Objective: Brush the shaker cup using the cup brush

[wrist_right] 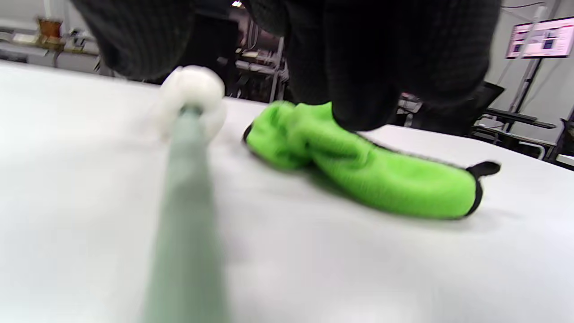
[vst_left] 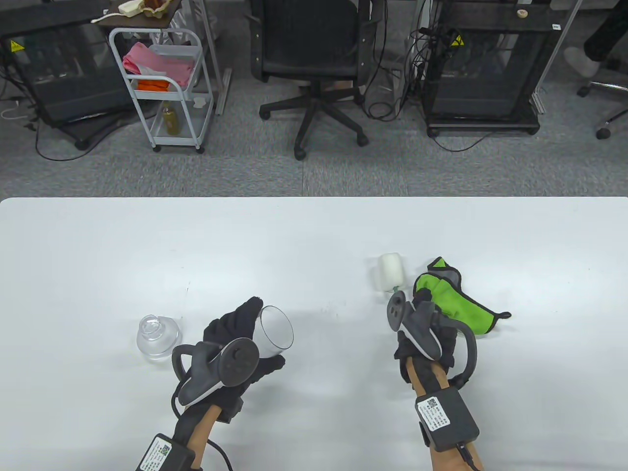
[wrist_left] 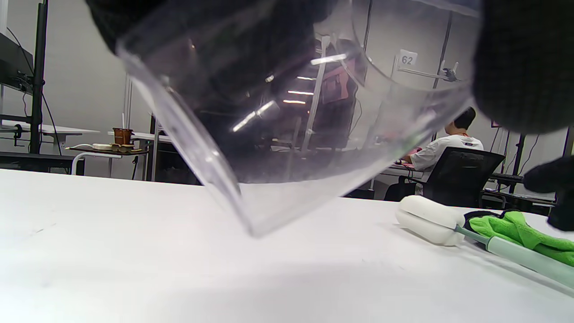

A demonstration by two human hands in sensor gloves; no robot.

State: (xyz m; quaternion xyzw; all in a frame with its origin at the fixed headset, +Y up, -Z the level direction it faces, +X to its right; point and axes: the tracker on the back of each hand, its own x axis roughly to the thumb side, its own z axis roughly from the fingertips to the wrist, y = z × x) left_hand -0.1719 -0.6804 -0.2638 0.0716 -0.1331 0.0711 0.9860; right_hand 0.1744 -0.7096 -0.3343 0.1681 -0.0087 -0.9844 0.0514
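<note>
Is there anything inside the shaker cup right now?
The shaker cup, tilted in the left hand, looks empty through its clear wall. The cup brush is outside it, over by the right hand. The part behind the gloved fingers is hidden.

We are in what looks like an office-style lab. Beyond our white worktop [vst_left: 314, 235] lies grey carpet with a black swivel chair [vst_left: 314, 64], two black mesh equipment cabinets [vst_left: 483, 68] marked with yellow warning stickers [vst_left: 457, 40], loose cables, and a white rolling cart [vst_left: 162, 88]. In the left wrist view we see a person seated at a desk [wrist_left: 441, 150], a numbered tag "62" [wrist_left: 407, 58], and metal frame posts.
</note>
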